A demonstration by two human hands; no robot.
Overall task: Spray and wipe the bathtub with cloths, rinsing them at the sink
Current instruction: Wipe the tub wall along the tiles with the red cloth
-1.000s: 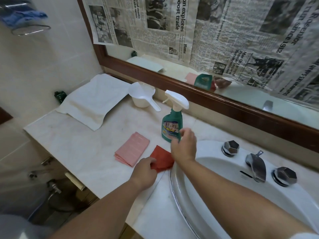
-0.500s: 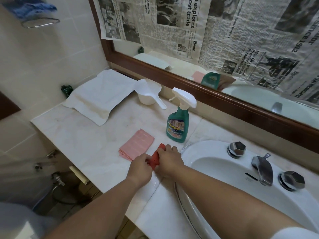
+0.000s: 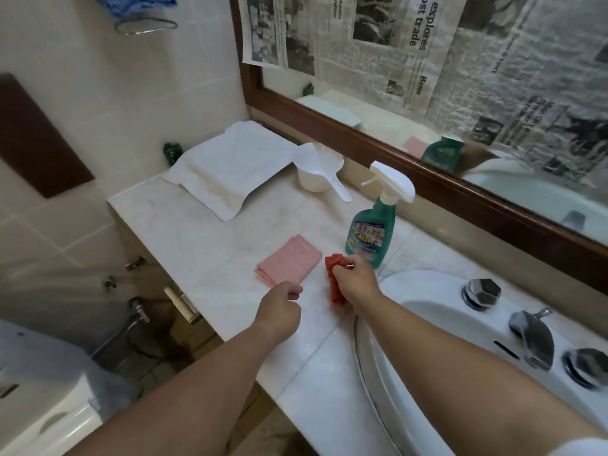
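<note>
Bathroom vanity, pale marble counter [image 3: 184,232], viewed from above. Tiled wall to the left. Wood-framed mirror [image 3: 378,123] behind, its glass mostly covered with newspaper sheets [image 3: 493,60].

1. Red cloth [image 3: 337,291]: bunched, hanging from the right hand [image 3: 353,279], whose fingers are clamped round it. It sits over the counter at the left rim of the sink, just in front of the spray bottle. Whether its lower end touches the marble cannot be told.
2. Left hand [image 3: 281,311]: above the counter's front part, fingers curled into the palm, thumb against the forefinger, holding nothing. It is apart from the red cloth and near the pink cloth's front corner.
3. Pink cloth [image 3: 289,260]: folded flat on the counter, just left of the red cloth.
4. Spray bottle [image 3: 368,238]: green body, white trigger head, upright between dipper and sink.
5. Dipper [image 3: 317,169]: white plastic, upright near the mirror frame, handle pointing forward and right.
6. Towel [image 3: 227,169]: white, folded, at the counter's far left corner.
7. Sink [image 3: 394,281]: white, oval, set into the counter at right, with 1 chrome spout [image 3: 534,340] between 2 hexagonal chrome knobs [image 3: 482,291].
8. Small dark green object [image 3: 172,151]: against the wall beside the towel, not identifiable.
9. Wire holder [image 3: 146,26]: on the wall, upper left, with a blue cloth [image 3: 131,3] above it.
10. White fixture [image 3: 39,390]: lower left, below counter level.
</note>
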